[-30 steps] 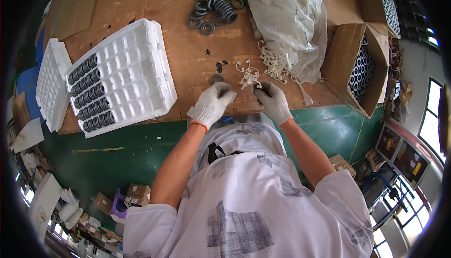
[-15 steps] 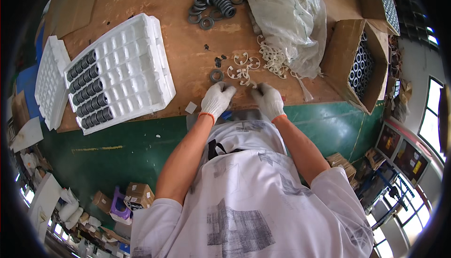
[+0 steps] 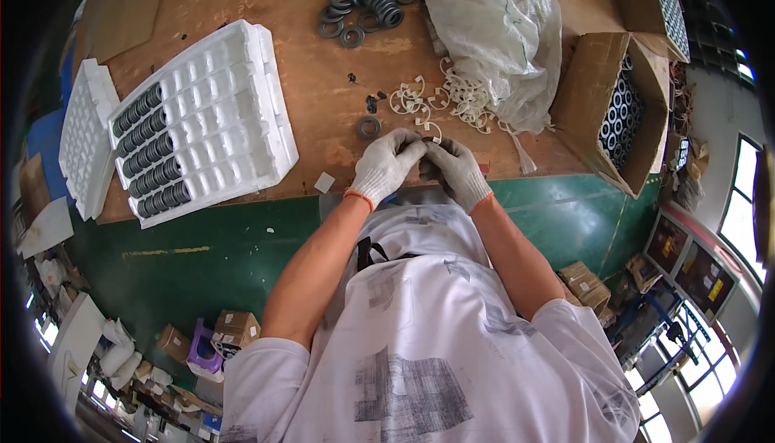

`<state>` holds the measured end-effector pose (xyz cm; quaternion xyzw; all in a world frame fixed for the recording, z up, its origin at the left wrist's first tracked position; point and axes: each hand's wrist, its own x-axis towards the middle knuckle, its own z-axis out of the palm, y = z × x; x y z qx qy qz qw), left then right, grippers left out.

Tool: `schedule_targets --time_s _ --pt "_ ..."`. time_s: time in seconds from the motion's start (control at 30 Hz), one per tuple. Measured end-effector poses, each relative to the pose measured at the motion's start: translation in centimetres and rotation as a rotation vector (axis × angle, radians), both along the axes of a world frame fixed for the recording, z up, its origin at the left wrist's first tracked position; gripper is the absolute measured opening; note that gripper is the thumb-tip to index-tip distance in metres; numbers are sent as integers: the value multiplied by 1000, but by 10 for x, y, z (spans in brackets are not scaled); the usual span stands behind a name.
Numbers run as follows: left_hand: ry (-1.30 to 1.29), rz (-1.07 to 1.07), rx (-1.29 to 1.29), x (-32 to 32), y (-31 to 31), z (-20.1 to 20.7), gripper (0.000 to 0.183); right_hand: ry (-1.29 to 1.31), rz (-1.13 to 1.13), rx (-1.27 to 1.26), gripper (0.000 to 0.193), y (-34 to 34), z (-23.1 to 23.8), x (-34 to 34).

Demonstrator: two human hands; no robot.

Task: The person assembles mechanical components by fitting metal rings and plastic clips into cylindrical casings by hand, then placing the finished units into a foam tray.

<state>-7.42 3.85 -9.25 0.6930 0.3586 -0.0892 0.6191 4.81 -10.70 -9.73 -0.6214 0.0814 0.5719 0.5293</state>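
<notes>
My left hand (image 3: 386, 162) and my right hand (image 3: 454, 169), both in white knit gloves, meet at the table's front edge with fingers pinched together. An open white plastic ring clip (image 3: 437, 129) shows at the right fingertips, apparently held there. Whatever lies between the left fingers is hidden. Just beyond my left hand a single grey ring (image 3: 369, 127) lies flat, near small black pieces (image 3: 372, 104). Several loose white clips (image 3: 406, 99) are scattered ahead of my hands, beside a tangled heap of them (image 3: 471, 104).
On the left, a white foam tray (image 3: 234, 112) holds rows of dark rings, beside another white tray (image 3: 87, 132). Grey rings (image 3: 379, 7) are piled at the far middle. A translucent sack (image 3: 496, 31) and a cardboard box (image 3: 585, 80) of rings stand right.
My hands have come together, the right one moving left from the loose clips. A white clip now shows at its fingertips. The ring on the table stays put.
</notes>
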Motion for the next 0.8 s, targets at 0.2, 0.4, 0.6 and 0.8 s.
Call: schedule_targets --time_s 0.2,0.4,0.6,0.8 --pt "31 237 -163 -44 0 -16 31 -275 566 0 47 13 16 -1" --pt "162 71 30 -55 18 1 32 -414 699 -37 39 48 11 1" --pt "315 291 82 -64 42 -24 36 -566 562 -157 36 94 -2 -10" --pt "427 171 35 -53 60 -31 46 -622 613 -235 38 113 -14 -21"
